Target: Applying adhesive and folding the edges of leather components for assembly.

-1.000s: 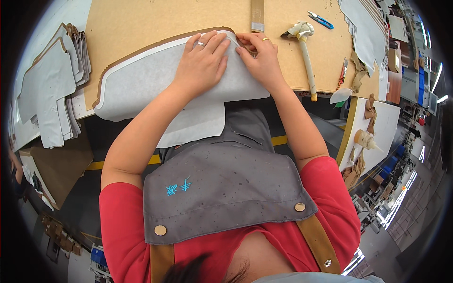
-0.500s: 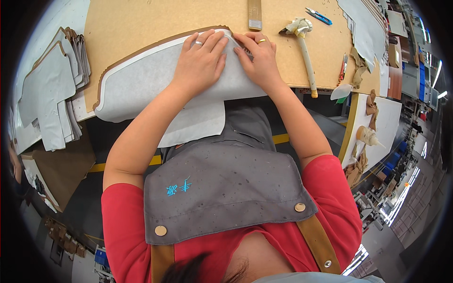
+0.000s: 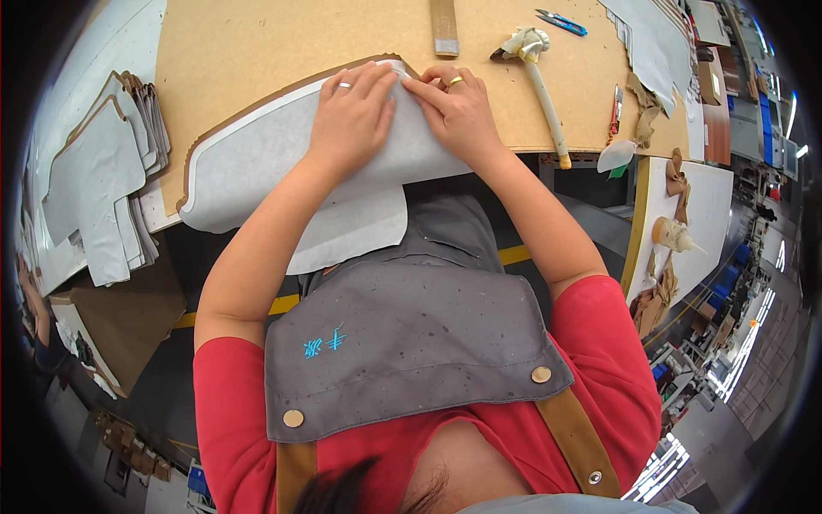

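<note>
A long pale grey panel (image 3: pixel 248 167) with a brown folded edge lies on the tan board, overhanging the front, with another pale piece (image 3: pixel 342 240) below it. My left hand (image 3: pixel 351 116) rests on the panel, its fingers lying on the surface near the upper right corner. My right hand (image 3: pixel 458 116) is pinched on that corner, a fingertip beside the left one's fingers, other fingers curled. To the right lie a hammer (image 3: pixel 544 98) with its head wrapped in pale material and blue-handled snips (image 3: pixel 561 23).
Stacked grey pieces (image 3: pixel 94 176) lie left. A flat bar (image 3: pixel 443 30) is at the board's (image 3: pixel 223 38) back; a red cutter (image 3: pixel 614 116), brown scraps (image 3: pixel 642 107) and grey sheets (image 3: pixel 651 43) lie right. A side table (image 3: pixel 702 201) holds a bottle (image 3: pixel 672 236). Someone's arm (image 3: pixel 34 300) shows far left.
My right hand's fingers have shifted slightly leftward along the corner toward my left hand. The view has shifted a little; my left hand stays on the panel.
</note>
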Demonstrator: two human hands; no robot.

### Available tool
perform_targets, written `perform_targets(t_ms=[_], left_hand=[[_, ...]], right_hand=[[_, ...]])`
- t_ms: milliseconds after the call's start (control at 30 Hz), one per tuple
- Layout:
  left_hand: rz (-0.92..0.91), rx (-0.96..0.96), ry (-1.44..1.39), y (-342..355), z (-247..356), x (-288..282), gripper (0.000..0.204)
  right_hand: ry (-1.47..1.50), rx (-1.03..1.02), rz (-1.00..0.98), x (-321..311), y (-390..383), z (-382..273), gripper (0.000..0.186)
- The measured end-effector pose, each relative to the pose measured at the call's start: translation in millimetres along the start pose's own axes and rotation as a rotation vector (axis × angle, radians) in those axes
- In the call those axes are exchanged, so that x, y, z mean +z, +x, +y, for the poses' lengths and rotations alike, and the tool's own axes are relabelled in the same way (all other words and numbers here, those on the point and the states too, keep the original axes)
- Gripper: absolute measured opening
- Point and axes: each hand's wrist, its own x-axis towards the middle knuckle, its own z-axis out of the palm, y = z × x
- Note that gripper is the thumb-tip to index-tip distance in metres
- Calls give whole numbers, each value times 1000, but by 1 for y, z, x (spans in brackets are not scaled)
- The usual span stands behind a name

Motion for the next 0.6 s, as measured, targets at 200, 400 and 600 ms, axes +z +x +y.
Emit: perform_targets(t_ms=[200, 400, 600], left_hand=[[-85, -212, 12, 19, -37, -23, 39], [-367, -282, -126, 44, -48, -28, 32], [-284, -382, -327, 45, -42, -16, 26]], right_hand=[[-37, 188, 20, -5, -3, 2, 36], [-164, 200, -41, -19, 7, 17, 38], [-156, 171, 5, -14, 25, 11, 36]])
